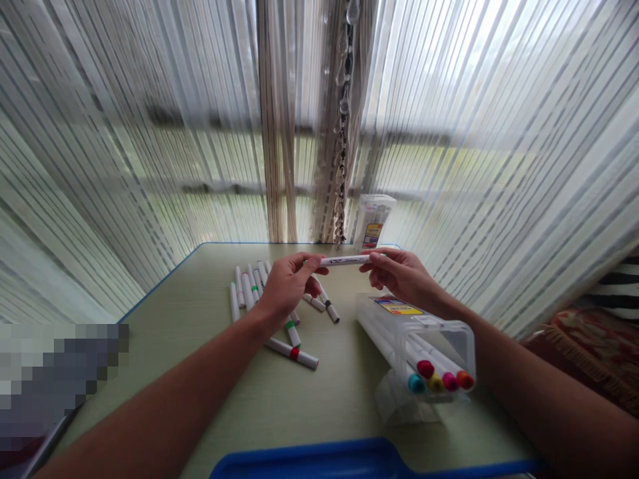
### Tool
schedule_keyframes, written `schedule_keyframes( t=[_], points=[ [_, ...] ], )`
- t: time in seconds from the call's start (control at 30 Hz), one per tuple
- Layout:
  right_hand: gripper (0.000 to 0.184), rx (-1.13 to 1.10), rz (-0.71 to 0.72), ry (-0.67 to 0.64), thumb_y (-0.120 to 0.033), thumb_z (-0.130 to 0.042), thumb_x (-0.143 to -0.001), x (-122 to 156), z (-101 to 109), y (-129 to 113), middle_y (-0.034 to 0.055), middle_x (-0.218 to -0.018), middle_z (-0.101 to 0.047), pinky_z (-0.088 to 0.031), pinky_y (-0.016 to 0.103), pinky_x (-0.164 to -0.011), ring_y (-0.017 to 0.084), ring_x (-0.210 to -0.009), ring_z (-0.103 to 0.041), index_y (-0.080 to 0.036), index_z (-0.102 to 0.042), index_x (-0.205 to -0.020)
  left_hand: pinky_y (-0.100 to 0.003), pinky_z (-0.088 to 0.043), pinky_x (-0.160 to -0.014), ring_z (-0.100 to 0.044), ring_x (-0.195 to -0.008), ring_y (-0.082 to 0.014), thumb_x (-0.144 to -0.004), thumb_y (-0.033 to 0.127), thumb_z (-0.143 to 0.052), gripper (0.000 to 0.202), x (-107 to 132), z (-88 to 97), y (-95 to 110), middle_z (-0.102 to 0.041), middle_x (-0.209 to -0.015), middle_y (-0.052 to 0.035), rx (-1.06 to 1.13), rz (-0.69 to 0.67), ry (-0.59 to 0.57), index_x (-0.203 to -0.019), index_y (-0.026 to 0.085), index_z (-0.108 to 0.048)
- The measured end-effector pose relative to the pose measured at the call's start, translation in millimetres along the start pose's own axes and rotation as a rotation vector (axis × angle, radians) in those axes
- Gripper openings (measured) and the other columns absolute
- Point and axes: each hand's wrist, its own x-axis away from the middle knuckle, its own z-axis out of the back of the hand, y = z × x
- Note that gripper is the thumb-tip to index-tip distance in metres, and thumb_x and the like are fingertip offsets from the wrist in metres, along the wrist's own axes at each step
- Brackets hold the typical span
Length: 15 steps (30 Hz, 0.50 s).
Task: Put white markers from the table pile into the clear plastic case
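Note:
A white marker (pixel 344 261) with dark print along its barrel is held level above the table between my two hands. My left hand (pixel 292 283) pinches its left end, and my right hand (pixel 397 271) pinches the right end; both tips are mostly covered by fingers. Beneath and beside my left hand lie several loose white markers, among them a red-banded marker (pixel 294 353) and a dark-banded marker (pixel 327 299). Below my right hand a clear plastic case (pixel 434 326) lies on its side, its open end facing me, with several colour-tipped markers inside.
The light green table (pixel 174 293) has a blue edge and a blue tray-like recess (pixel 309 459) at the front. A second clear case (pixel 374 223) stands upright at the back, near the string curtain (pixel 214 133). Patterned fabric (pixel 594 352) is at the right.

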Motion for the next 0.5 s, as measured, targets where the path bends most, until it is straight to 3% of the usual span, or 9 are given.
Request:
schedule_keyframes(
  t=[0.13, 0.3, 0.5],
  points=[
    [0.029, 0.018, 0.011, 0.008, -0.035, -0.080, -0.070, 1.0, -1.2, -0.1, 0.0046, -0.071, -0.072, -0.043, 0.022, -0.043, 0.010, -0.048, -0.058, -0.016, -0.072, -0.091, -0.020, -0.046, -0.044, -0.056, -0.045, -0.0072, -0.082, 0.043, -0.063, 0.034, 0.4, -0.4, 0.0, -0.069, -0.079, -0.0072, 0.009, 0.009, -0.001, -0.096, 0.011, -0.068],
    [0.027, 0.041, 0.023, 0.010, -0.029, -0.084, -0.064, 3.1, -3.9, -1.1, 0.0024, -0.065, -0.069, -0.044, 0.022, -0.045, 0.009, -0.047, -0.057, -0.015, -0.072, -0.083, -0.019, -0.044, -0.043, -0.054, -0.046, -0.0063, -0.074, 0.042, -0.072, 0.035, 1.8, 0.2, -2.2, -0.067, -0.074, -0.0039, -0.057, -0.024, -0.036, -0.089, 0.011, -0.067],
    [0.026, -0.007, 0.005, 0.001, -0.033, -0.079, -0.071, 0.9, -1.0, 0.0, 0.0042, -0.070, -0.072, -0.042, 0.021, -0.043, 0.010, -0.047, -0.059, -0.016, -0.072, -0.089, -0.019, -0.045, -0.045, -0.055, -0.047, -0.0062, -0.076, 0.040, -0.072, 0.033, 1.4, 0.3, -0.7, -0.068, -0.079, -0.0058, -0.043, -0.023, -0.014, -0.091, 0.011, -0.067]
  ],
)
